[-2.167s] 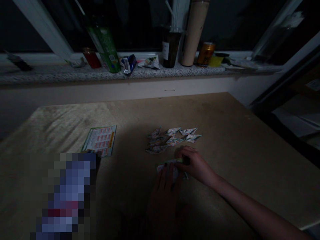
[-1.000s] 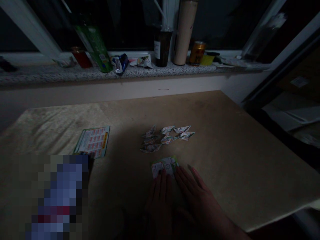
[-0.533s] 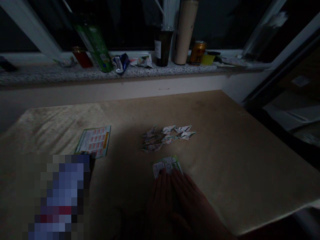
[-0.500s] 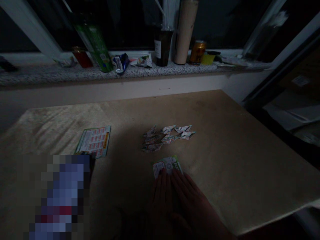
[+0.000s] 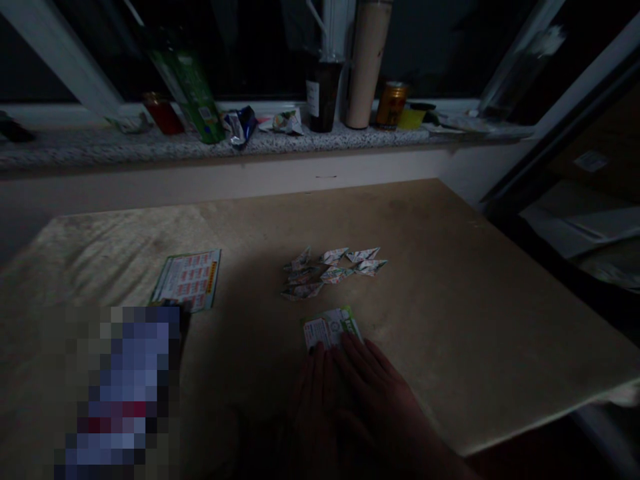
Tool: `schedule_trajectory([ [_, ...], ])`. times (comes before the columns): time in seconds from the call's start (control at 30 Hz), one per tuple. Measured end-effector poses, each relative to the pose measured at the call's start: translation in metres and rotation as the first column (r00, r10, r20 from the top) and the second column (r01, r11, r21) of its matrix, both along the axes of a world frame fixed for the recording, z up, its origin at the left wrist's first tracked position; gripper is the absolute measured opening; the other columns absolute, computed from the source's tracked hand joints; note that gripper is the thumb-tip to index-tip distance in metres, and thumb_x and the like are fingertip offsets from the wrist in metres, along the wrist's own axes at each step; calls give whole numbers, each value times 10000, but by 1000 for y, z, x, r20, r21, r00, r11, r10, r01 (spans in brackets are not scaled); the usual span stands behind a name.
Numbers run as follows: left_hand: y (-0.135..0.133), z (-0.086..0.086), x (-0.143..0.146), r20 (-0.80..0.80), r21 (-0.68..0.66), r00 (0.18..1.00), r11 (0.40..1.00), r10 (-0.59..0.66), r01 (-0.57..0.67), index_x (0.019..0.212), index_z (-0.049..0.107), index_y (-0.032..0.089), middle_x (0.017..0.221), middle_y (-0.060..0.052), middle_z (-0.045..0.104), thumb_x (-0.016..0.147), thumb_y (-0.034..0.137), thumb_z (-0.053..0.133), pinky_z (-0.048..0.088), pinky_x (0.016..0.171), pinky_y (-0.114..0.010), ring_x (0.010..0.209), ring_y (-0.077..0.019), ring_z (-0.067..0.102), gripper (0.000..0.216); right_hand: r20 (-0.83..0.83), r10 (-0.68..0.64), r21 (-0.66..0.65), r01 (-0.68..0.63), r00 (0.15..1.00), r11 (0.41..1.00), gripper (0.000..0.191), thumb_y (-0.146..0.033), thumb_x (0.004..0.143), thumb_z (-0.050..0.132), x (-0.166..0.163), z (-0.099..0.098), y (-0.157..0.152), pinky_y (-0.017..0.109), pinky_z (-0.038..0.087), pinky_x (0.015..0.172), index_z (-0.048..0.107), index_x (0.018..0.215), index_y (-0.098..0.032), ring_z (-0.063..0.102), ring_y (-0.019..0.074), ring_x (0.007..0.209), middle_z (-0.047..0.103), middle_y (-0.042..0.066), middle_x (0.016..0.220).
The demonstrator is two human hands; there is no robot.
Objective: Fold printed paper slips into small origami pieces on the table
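A small printed sheet of paper (image 5: 320, 327), white with green and red print, lies on the table in front of me. My left hand (image 5: 316, 387) rests on its near left part with the fingers stretched out side by side. Flat on its right side is my right hand (image 5: 373, 383), fingers extended and the thumb toward the left hand. Both hands cover the near part of the sheet. Just beyond it sit several small folded paper boats (image 5: 336, 275) made of printed paper, in two loose groups.
A stack of printed leaflets (image 5: 187, 280) lies to the left, beside a blurred-out blue object (image 5: 125, 387). Along the granite windowsill (image 5: 280, 143) stand a green bottle (image 5: 195, 100), a dark cup (image 5: 323, 100), a tall beige cylinder (image 5: 367, 67) and an orange can (image 5: 393, 105).
My left hand has slid back slightly toward me, so more of the sheet's printed left part shows. My right hand stays flat on the sheet. The view has shifted a little.
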State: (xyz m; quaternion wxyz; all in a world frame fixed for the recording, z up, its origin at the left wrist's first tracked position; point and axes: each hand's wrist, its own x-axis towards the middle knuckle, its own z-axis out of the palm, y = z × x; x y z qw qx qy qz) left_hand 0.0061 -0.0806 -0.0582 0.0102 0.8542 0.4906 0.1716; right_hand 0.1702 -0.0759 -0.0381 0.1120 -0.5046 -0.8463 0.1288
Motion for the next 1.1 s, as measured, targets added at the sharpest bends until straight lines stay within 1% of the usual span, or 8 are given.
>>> schedule_trajectory([
  [0.13,-3,3,0,7,-52,1000,999,2,-2,1447,46,73,1410,-182,384,831,272,402,387,996,-426,1285,-285,375,739,-12,-34,25,34,999,999,661,-342,839,536,3,0,-2,469,301,1085,286,1414,-131,219,252,1362,277,100,1475],
  [0.27,-5,5,-2,-23,-85,1000,996,-14,12,1445,59,76,1433,-183,346,836,283,414,383,1000,-421,1300,-286,351,734,6,-53,69,52,999,996,583,-327,856,511,4,0,-3,464,322,1078,372,1366,-80,285,260,1337,362,127,1430],
  [0.47,-5,8,2,-29,-40,1000,999,8,-9,1437,68,47,1435,-205,331,833,296,411,387,990,-421,1294,-291,360,738,10,-48,101,46,999,994,581,-266,842,512,6,2,-5,501,329,1067,355,1369,-80,314,259,1324,380,129,1419],
  [0.6,-4,9,3,-27,3,1000,1000,13,-13,1429,131,49,1416,-198,370,841,321,418,403,974,-411,1278,-287,388,709,-22,-74,151,76,997,986,529,-220,843,494,8,-3,-5,473,366,1053,393,1342,-77,352,249,1306,430,133,1387],
  [0.77,-4,9,1,-68,-24,998,1000,6,-7,1409,198,33,1423,-199,358,834,370,448,385,996,-410,1298,-290,354,712,-22,-103,161,105,994,981,523,-225,856,480,10,-6,-7,464,366,1058,380,1352,-90,323,247,1321,410,116,1406],
  [0.87,-4,10,0,-92,-36,996,999,0,-4,1413,194,46,1428,-194,351,835,409,455,385,995,-410,1301,-291,349,731,2,-148,172,145,989,974,527,-253,877,465,13,-7,-8,500,337,1067,357,1363,-80,308,258,1327,393,126,1414],
  [1.0,-3,12,-2,-113,-31,993,999,-23,19,1416,190,46,1425,-194,355,835,447,463,395,986,-397,1301,-291,349,756,46,-128,144,120,991,982,537,-281,900,446,17,-6,-8,559,247,1088,310,1390,-108,339,262,1311,393,116,1413],
  [1.1,1,14,-5,-130,-21,990,999,-51,49,1405,236,55,1408,-185,389,840,471,451,377,1002,-398,1297,-286,358,733,35,-116,130,110,993,985,559,-271,898,449,20,-3,-8,550,242,1093,276,1408,-121,332,256,1315,379,108,1422],
])
